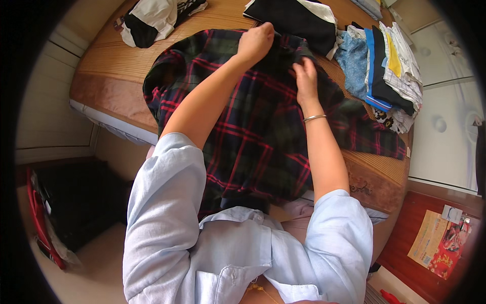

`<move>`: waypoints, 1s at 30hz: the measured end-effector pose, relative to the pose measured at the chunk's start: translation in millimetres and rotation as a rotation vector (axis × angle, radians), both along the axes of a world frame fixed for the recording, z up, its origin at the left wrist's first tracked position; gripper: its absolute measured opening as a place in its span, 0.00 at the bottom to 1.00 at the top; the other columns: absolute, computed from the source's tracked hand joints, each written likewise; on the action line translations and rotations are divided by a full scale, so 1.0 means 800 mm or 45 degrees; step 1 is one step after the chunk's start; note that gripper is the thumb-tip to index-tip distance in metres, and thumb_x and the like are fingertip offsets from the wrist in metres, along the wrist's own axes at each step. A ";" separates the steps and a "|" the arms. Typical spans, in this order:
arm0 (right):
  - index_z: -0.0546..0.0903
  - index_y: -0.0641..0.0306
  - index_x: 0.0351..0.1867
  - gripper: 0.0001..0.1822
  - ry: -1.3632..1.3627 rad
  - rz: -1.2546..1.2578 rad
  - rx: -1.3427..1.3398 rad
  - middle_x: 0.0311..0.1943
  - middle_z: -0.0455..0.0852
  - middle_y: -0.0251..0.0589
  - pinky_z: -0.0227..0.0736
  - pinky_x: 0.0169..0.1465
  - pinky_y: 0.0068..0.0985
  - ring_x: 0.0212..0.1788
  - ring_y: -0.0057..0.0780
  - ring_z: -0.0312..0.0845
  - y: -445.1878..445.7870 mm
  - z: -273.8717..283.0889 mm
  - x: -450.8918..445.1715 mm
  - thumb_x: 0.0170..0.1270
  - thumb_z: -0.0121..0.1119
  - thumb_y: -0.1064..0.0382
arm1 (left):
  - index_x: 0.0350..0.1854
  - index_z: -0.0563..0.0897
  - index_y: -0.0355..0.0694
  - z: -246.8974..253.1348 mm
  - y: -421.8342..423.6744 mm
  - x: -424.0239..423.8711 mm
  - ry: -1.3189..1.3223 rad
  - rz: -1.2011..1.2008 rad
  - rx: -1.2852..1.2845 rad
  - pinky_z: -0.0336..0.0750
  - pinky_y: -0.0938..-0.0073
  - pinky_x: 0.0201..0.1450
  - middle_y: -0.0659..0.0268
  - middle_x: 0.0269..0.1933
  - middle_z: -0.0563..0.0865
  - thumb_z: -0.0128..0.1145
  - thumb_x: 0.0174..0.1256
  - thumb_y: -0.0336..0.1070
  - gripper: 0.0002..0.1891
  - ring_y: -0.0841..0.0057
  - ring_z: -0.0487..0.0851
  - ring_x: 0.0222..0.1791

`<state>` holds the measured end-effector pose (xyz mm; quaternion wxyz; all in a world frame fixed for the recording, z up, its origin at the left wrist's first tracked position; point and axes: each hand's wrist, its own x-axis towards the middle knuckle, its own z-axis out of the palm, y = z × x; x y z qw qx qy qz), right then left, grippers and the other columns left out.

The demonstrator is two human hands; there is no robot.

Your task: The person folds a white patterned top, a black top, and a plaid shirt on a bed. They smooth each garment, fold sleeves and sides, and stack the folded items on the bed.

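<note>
A dark plaid shirt (243,125) with red and pink lines lies spread over the near edge of a bed mat, one sleeve reaching out to the right. Near its upper edge my left hand (256,41) is closed on the cloth. My right hand (306,78), with a bangle at the wrist, is a little to the right, over the shirt's upper right part; its fingers are blurred and slightly bent, and whether they grip cloth is unclear. The shirt's lower part hangs towards my lap.
Beyond the shirt lies a black and white garment (296,22). Folded clothes (391,72) are stacked at the right, and black and white clothing (152,19) lies upper left. A black bag-like object (83,201) stands lower left. Printed papers (436,243) rest on a red-brown surface (398,228).
</note>
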<state>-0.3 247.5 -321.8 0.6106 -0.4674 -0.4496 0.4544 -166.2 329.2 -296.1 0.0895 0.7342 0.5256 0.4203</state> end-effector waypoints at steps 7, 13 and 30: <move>0.82 0.70 0.45 0.12 -0.699 -0.016 0.151 0.42 0.88 0.47 0.75 0.51 0.27 0.46 0.34 0.84 0.005 -0.036 -0.008 0.63 0.52 0.69 | 0.41 0.83 0.39 -0.039 -0.019 -0.028 0.010 -0.294 -0.179 0.79 0.57 0.47 0.53 0.38 0.87 0.51 0.59 0.29 0.11 0.54 0.85 0.43; 0.84 0.66 0.47 0.13 -0.852 0.060 0.008 0.36 0.88 0.42 0.75 0.45 0.26 0.39 0.28 0.82 -0.014 -0.011 -0.005 0.64 0.51 0.69 | 0.46 0.80 0.32 -0.006 -0.113 -0.069 -0.259 -0.449 -0.611 0.81 0.73 0.42 0.60 0.39 0.86 0.48 0.66 0.27 0.11 0.74 0.86 0.37; 0.74 0.72 0.43 0.19 -1.048 0.330 -0.207 0.30 0.83 0.49 0.77 0.40 0.32 0.37 0.37 0.85 -0.194 -0.003 -0.050 0.61 0.63 0.57 | 0.58 0.78 0.31 -0.005 -0.265 -0.084 -0.800 -0.821 -1.282 0.77 0.73 0.57 0.58 0.53 0.85 0.44 0.70 0.29 0.18 0.71 0.83 0.55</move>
